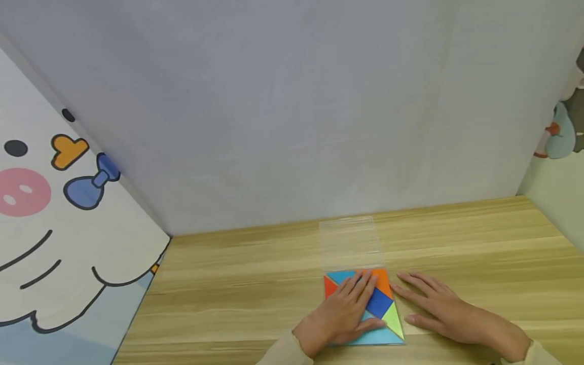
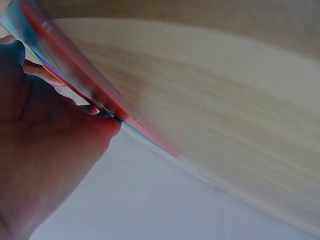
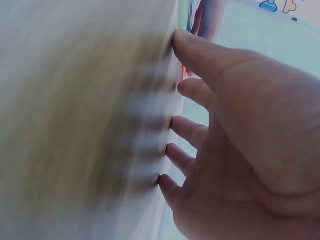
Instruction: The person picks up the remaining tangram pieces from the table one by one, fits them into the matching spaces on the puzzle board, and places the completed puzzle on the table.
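A square tangram set lies flat on the table, in the head view near the front edge. Among its pieces are a dark blue square [image 1: 379, 303], an orange piece [image 1: 382, 280], a lime triangle [image 1: 393, 320] and a red piece [image 1: 329, 287]. My left hand [image 1: 349, 312] rests on top, fingers extended forward and together, thumb out to the right, covering part of the set. The red side of the set shows in the left wrist view beside that hand [image 2: 55, 125]. Just right of the set, my right hand [image 1: 444, 309] touches the tabletop with spread fingertips, holding nothing.
Behind the tangram lies a clear plastic square sheet or lid [image 1: 351, 243], adjoining its far edge. The wood-grain table [image 1: 237, 284] meets a pale grey backdrop [image 1: 296, 126] at the back. A cartoon-printed panel [image 1: 68, 253] stands at the left.
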A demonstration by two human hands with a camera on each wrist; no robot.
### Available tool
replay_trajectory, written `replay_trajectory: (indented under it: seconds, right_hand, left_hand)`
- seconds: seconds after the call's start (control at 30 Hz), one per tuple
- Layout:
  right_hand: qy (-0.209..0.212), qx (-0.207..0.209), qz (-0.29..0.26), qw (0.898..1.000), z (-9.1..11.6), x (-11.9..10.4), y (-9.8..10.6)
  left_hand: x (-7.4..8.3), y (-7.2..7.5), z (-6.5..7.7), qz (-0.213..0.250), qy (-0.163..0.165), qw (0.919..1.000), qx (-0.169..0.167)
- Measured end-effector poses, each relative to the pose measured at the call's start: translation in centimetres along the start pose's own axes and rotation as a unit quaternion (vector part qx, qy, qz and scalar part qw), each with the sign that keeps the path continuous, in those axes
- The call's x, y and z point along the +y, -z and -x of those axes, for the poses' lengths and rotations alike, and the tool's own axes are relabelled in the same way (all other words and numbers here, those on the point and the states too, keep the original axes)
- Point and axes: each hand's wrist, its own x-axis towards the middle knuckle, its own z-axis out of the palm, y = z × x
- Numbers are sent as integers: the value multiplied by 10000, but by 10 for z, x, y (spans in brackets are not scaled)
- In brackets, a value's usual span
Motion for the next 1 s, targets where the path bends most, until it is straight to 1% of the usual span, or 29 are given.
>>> replay_trajectory:
  seconds: [0.13,0.37,0.5,0.67,0.8,0.9,1.0]
  right_hand:
    - [-70,-95,-134,9998,-2,-1,2]
    - [-527,-353,-402,9972,-14,-4,9]
    - [-668,-438,-468,9957,-22,-7,9]
    - [-828,-446,-598,9938,-31,-11,7]
    - [-820,-445,-727,9930,-39,-11,6]
    - [-684,-457,-607,9948,-43,-10,4]
    - [-657,-451,-529,9954,-45,-8,3]
  left_hand:
    - [-2,0,1,-60,-43,9999,-84]
    - [-4,1,5,-72,17,9999,-108]
    - [-4,0,5,95,89,9998,-123]
    - [-4,-2,2,256,71,9996,-133]
    - [-4,-3,2,238,60,9997,-69]
    - [-4,-4,2,177,48,9998,12]
    - [-3,-4,2,95,17,9999,116]
